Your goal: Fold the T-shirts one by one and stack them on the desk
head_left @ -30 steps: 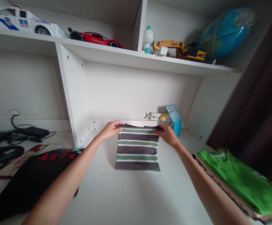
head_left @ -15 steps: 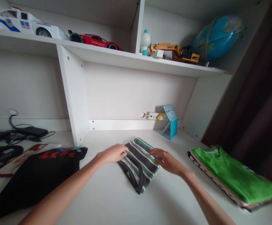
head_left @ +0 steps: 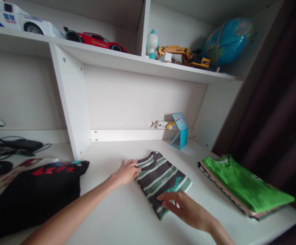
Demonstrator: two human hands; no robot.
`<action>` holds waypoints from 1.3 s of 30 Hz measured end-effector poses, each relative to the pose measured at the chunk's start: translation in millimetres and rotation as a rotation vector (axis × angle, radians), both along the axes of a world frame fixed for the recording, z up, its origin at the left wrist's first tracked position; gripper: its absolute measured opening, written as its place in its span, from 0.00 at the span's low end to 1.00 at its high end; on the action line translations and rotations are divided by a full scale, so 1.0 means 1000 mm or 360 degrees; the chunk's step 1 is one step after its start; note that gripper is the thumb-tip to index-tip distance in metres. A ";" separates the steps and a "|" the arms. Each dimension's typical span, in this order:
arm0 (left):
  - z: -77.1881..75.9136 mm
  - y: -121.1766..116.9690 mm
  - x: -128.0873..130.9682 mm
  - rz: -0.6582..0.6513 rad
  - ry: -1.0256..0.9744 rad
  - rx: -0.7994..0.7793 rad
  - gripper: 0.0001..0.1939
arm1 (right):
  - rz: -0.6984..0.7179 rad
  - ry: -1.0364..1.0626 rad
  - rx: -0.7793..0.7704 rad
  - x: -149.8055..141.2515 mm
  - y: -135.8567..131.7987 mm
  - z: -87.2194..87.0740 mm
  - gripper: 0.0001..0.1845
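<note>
A folded T-shirt [head_left: 160, 177] with dark, green and white stripes lies on the white desk, collar at the far left corner and turquoise lettering towards the near right. Fingers apart, my left hand [head_left: 127, 172] rests against the shirt's left edge by the collar. Over the near part of the shirt is my right hand [head_left: 185, 207], fingers loosely bent and not closed on the fabric; whether its fingertips touch the cloth I cannot tell. The lettering is partly covered by this hand.
A stack of folded clothes with a green T-shirt [head_left: 244, 183] on top lies at right. A black T-shirt [head_left: 43, 197] is at left, near a power adapter [head_left: 29, 144]. A blue desk calendar [head_left: 180, 136] stands behind. Toys and a globe [head_left: 229, 42] sit on the shelf.
The striped T-shirt has been turned round on the desk, so its collar now points away from me and its lettering lies nearer. My right hand has moved closer; the view has shifted right.
</note>
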State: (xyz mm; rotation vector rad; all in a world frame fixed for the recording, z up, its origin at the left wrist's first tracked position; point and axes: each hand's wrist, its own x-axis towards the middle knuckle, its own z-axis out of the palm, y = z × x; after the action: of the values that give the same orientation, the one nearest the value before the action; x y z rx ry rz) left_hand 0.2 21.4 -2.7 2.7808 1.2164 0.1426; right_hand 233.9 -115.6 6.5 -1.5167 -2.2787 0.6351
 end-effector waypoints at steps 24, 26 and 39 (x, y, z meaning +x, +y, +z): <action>-0.031 -0.027 0.019 0.0466 -0.1017 -0.0710 0.22 | -0.0897 -0.0172 0.0047 0.076 0.078 -0.059 0.11; -0.032 -0.029 0.022 0.0544 -0.1210 -0.0810 0.23 | -0.0921 -0.0090 0.0034 0.077 0.085 -0.057 0.10; -0.019 -0.057 0.057 0.0476 -0.1331 -0.0766 0.20 | -0.0637 0.0026 0.0285 0.098 0.069 -0.017 0.21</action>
State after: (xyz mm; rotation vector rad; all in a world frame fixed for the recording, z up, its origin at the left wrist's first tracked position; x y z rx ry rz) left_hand 57.7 -35.3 -21.6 1.7932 1.1867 0.8117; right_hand 331.7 -46.4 -10.4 -1.7937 -1.8789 0.3199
